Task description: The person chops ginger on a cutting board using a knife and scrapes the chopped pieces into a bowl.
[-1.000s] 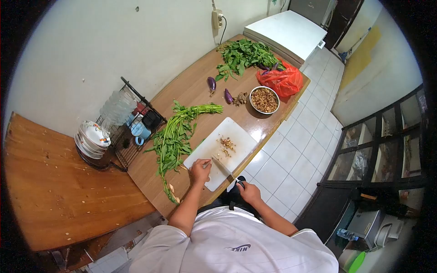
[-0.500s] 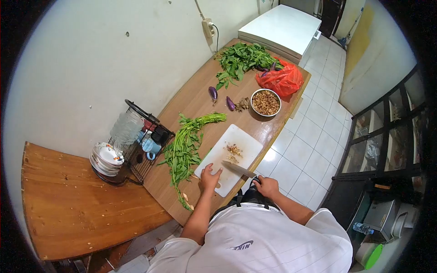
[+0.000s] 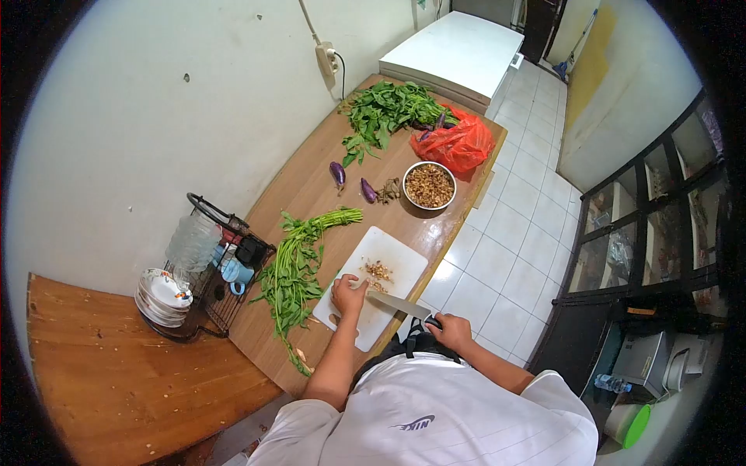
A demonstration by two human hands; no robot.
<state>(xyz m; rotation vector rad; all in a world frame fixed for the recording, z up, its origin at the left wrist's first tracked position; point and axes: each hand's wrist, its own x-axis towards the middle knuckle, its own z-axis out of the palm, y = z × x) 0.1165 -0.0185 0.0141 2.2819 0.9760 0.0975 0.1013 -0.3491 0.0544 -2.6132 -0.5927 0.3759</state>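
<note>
My right hand is closed round the black handle of a kitchen knife. The blade lies across a white cutting board, its tip pointing left toward my left hand. That hand is over the board with fingers curled near the blade tip; whatever is between them is too small to make out. Chopped brownish pieces lie in a small heap just beyond the tip. Left of the board rests a bunch of leafy green stems.
Farther up the table are a metal bowl of chopped brown pieces, two purple eggplants, a red plastic bag and more leafy greens. A dish rack with cups and plates stands at left. The table's right edge borders the tiled floor.
My left hand has moved in toward the knife tip and its fingers have curled. My right hand still holds the knife over the board. The whole view has shifted slightly.
</note>
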